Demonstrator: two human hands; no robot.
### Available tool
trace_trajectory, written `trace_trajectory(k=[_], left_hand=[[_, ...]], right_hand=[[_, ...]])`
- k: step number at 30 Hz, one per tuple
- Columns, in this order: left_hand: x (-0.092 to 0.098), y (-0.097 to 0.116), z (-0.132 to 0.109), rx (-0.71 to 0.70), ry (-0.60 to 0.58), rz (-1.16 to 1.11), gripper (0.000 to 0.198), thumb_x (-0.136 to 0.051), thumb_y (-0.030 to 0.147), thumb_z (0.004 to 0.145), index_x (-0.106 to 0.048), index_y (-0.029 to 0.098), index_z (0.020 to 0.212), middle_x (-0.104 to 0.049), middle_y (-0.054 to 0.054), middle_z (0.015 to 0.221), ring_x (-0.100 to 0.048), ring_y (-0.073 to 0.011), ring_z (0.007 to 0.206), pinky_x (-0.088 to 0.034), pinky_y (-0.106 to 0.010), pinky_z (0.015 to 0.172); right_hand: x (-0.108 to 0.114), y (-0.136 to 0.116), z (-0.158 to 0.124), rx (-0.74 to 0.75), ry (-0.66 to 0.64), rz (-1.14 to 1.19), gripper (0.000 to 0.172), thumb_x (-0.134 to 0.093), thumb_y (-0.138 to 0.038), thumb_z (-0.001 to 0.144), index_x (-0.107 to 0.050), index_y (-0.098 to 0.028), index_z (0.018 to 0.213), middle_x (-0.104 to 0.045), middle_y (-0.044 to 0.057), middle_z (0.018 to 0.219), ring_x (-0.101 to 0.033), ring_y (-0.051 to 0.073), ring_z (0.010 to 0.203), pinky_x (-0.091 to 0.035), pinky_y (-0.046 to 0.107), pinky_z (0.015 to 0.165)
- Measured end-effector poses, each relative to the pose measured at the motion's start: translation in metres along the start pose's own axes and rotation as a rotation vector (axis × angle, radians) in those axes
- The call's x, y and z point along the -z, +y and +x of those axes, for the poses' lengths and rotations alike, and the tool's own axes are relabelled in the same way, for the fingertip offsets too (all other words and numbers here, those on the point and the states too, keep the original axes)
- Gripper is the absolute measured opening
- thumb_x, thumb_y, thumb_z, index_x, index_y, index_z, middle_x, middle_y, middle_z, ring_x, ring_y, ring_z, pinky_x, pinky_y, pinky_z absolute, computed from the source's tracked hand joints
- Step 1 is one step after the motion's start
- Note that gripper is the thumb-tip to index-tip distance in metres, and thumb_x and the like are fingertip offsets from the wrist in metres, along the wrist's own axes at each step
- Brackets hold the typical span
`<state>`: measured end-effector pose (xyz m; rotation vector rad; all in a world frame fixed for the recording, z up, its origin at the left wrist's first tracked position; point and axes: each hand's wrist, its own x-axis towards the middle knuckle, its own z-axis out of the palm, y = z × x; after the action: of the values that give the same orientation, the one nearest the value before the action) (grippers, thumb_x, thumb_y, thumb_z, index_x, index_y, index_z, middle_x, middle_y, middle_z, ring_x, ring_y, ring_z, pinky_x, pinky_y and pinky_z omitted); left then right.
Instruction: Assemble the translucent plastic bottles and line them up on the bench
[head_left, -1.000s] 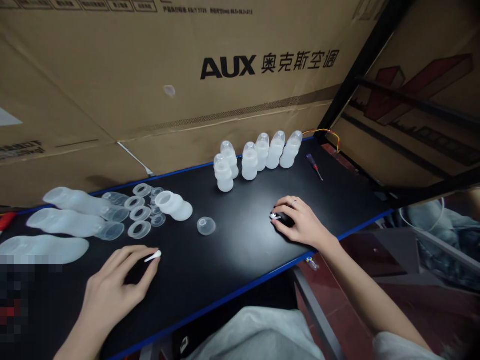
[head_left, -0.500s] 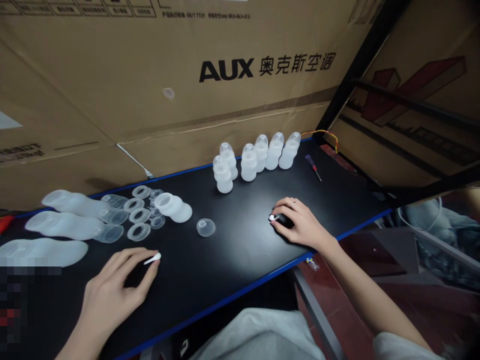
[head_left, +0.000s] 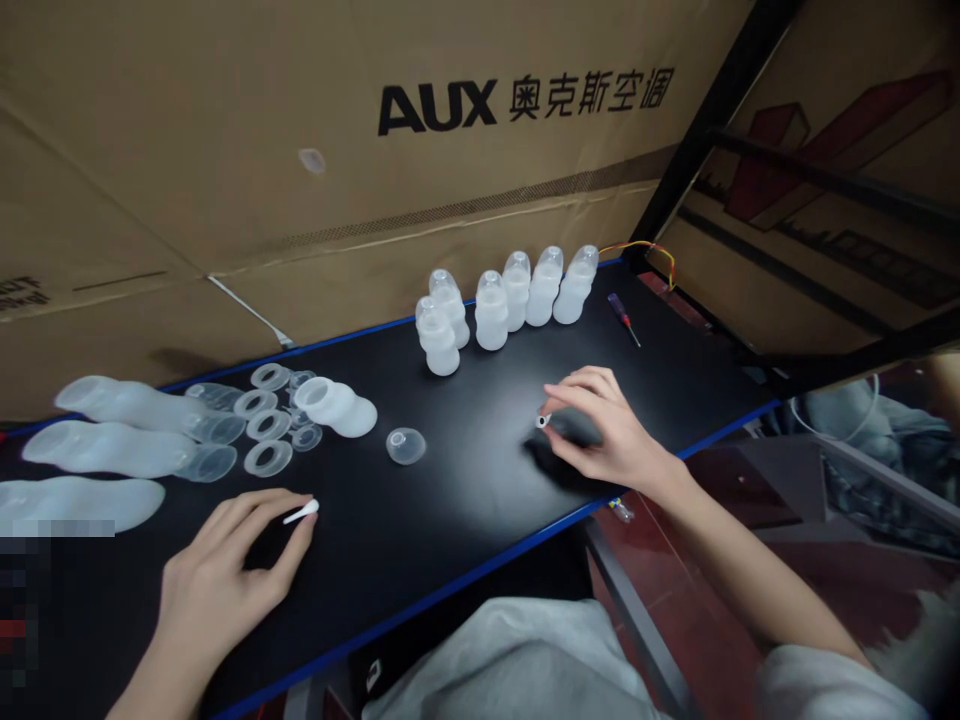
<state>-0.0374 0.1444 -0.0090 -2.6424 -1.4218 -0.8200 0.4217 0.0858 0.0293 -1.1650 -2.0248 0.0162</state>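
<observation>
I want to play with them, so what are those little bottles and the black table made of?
The little bottles look like frosted, see-through plastic or silicone: they are milky and light glows through them. The black table looks matte, maybe a rubbery mat or coated board; it barely shines.

Six translucent bottles (head_left: 491, 312) stand clustered at the back of the black surface (head_left: 465, 520), with a screwdriver (head_left: 624, 320) lying just to their right. Further left lie clear rings (head_left: 268, 458), a dome cap (head_left: 406, 445), one tipped bottle (head_left: 335, 406) and long frosted sleeves (head_left: 112, 448). An AUX cardboard box (head_left: 225, 150) rises behind
</observation>
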Motion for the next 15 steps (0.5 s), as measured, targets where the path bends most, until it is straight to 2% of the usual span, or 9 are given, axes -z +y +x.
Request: trace_trajectory(k=[3, 7, 12, 15], left_hand=[[0.000, -0.001, 0.000, 0.003, 0.001, 0.007, 0.012, -0.067, 0.039, 0.101, -0.073, 0.029, 0.104, -0.077, -0.001, 0.103, -0.073, -0.0231, 0.095, -0.053, -0.036, 0.081], [0.000, -0.002, -0.001, 0.006, -0.010, -0.002, 0.011, -0.068, 0.037, 0.100, -0.073, 0.028, 0.104, -0.077, -0.002, 0.104, -0.073, -0.0237, 0.096, -0.053, -0.036, 0.083], [0.000, -0.002, -0.002, 0.013, -0.020, -0.007, 0.011, -0.068, 0.037, 0.100, -0.073, 0.028, 0.103, -0.077, -0.002, 0.106, -0.073, -0.0238, 0.097, -0.053, -0.036, 0.083], [0.001, 0.000, -0.002, 0.011, -0.020, -0.023, 0.012, -0.068, 0.038, 0.101, -0.074, 0.028, 0.103, -0.077, -0.002, 0.105, -0.073, -0.0234, 0.097, -0.053, -0.035, 0.084]], right_hand=[[0.017, -0.020, 0.019, 0.097, 0.033, -0.035, 0.083, -0.072, -0.011, 0.093, -0.036, -0.035, 0.165, -0.080, 0.000, 0.102, -0.069, 0.029, 0.106, -0.049, 0.056, 0.106], [0.034, -0.040, 0.039, 0.132, 0.024, -0.053, 0.091, -0.071, -0.015, 0.094, -0.026, -0.041, 0.169, -0.081, -0.003, 0.103, -0.071, 0.028, 0.104, -0.049, 0.057, 0.108], [0.039, -0.052, 0.042, 0.128, 0.012, 0.000, 0.098, -0.070, -0.021, 0.097, -0.010, -0.041, 0.172, -0.081, -0.003, 0.101, -0.072, 0.028, 0.102, -0.049, 0.060, 0.109], [0.038, -0.058, 0.039, 0.132, 0.030, 0.045, 0.101, -0.071, -0.019, 0.098, -0.007, -0.040, 0.173, -0.082, -0.003, 0.101, -0.072, 0.028, 0.103, -0.049, 0.059, 0.109]])
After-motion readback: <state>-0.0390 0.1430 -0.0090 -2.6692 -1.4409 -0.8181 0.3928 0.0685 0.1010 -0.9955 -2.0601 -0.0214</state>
